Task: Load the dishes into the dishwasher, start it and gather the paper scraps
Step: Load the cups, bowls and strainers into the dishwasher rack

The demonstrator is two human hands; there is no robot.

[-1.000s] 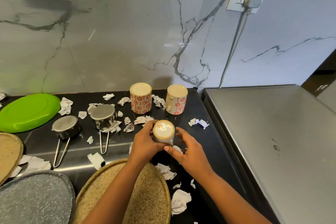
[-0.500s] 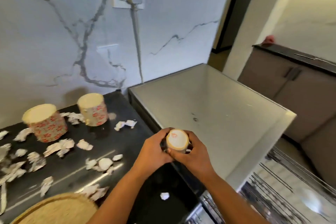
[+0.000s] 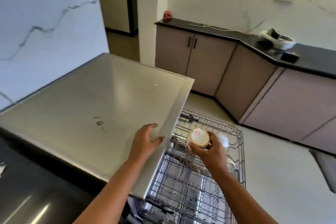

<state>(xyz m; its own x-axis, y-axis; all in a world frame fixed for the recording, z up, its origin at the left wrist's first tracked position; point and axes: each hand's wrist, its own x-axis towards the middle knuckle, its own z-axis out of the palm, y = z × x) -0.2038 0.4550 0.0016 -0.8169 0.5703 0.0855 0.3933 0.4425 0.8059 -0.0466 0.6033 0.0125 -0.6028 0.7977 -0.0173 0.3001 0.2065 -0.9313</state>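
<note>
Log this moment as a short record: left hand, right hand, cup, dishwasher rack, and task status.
left hand: rests flat on the steel top at its front edge
right hand: grips the cup
cup: upside down, base toward the camera, over the rack
rack: pulled out from under the steel top
status: cup not yet released into the rack

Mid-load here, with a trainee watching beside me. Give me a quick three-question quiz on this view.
1. True or false: the left hand holds the cup.
2. What lies under the cup? A) countertop B) rack C) bare floor
3. Fill in: the left hand rests on the dishwasher's ____.
Key: 1 false, the right hand grips it. 2 B. 3 top.
</note>
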